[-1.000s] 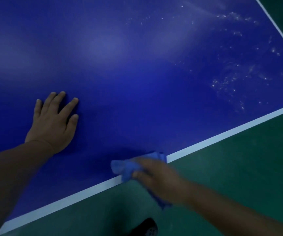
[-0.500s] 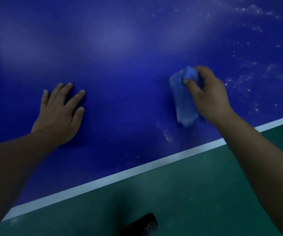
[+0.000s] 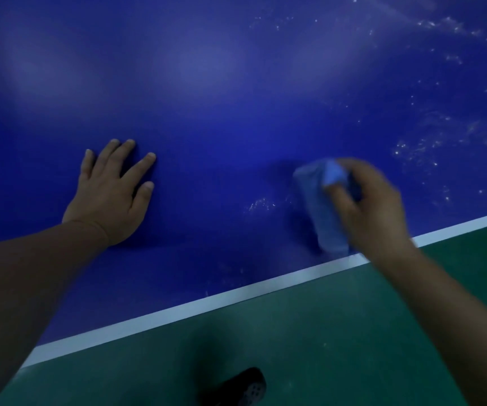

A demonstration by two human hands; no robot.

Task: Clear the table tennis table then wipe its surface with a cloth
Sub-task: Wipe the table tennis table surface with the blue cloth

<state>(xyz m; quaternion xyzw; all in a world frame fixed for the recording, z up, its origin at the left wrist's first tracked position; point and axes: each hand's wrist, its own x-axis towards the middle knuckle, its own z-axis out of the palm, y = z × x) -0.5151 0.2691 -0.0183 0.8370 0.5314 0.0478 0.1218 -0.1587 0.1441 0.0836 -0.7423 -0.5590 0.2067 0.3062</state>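
Under the curled fingers (image 3: 342,197) of the right hand (image 3: 374,209) sits the blue cloth (image 3: 320,206), bunched up and gripped, thumb tucked against its top fold, and its long body hangs out below and to the left of the knuckles, pressed down on the table tennis table (image 3: 221,98). That hand is blurred, so how tightly it clamps I can't quite say, but it does have hold of the cloth. Just left of the cloth there's a smear of white specks (image 3: 261,204) waiting for it, close to the white edge line (image 3: 195,306). Further over, the left hand (image 3: 113,194) lies flat, fingers straight and spread, holding nothing, bracing on the blue top. Nothing else stands on the surface in view, so clearing looks done. Wiping looks partway: the left stretch looks clean, while a wide scatter of dust (image 3: 430,148) off to the right is yet to be wiped. Down by the green floor (image 3: 309,347), a dark shoe (image 3: 243,386).
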